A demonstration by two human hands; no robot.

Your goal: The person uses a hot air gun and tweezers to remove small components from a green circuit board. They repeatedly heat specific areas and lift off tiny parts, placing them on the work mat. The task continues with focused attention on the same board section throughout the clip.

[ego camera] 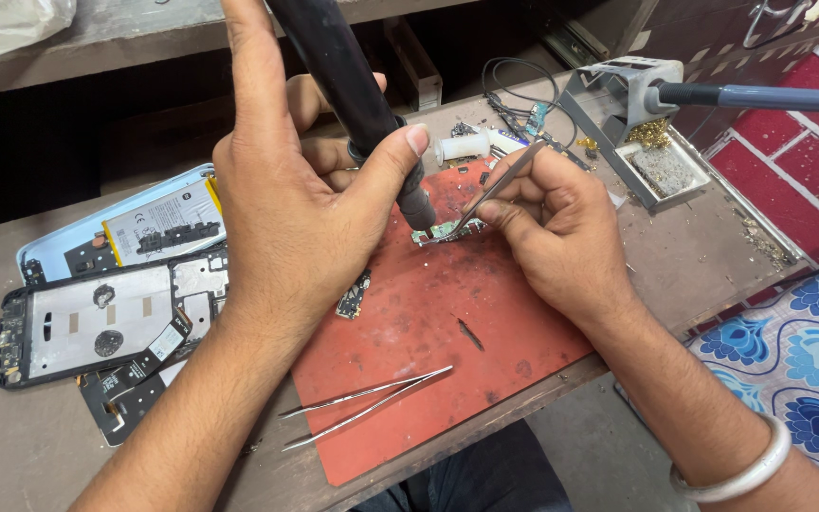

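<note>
A brown counter (11,455) is seen from above, with a red work mat (428,360) laid across its near edge. At the left of the counter, an opened phone with its frame (97,327) and a pale blue back cover (125,228) is spread out in parts. At the far right, a soldering iron is rested in a grey stand (632,90). A thick black hot-air handle (353,85) is gripped in the left hand (286,218), closed around it, with its nozzle pointed down at a small circuit board (443,231) on the mat's far part. A pair of tweezers (500,185) is pinched in the right hand (561,237), the tip touching the board. A second pair of tweezers (367,406) is left lying on the mat's near part. A small dark component (354,296) is seen just beside the left hand.
</note>
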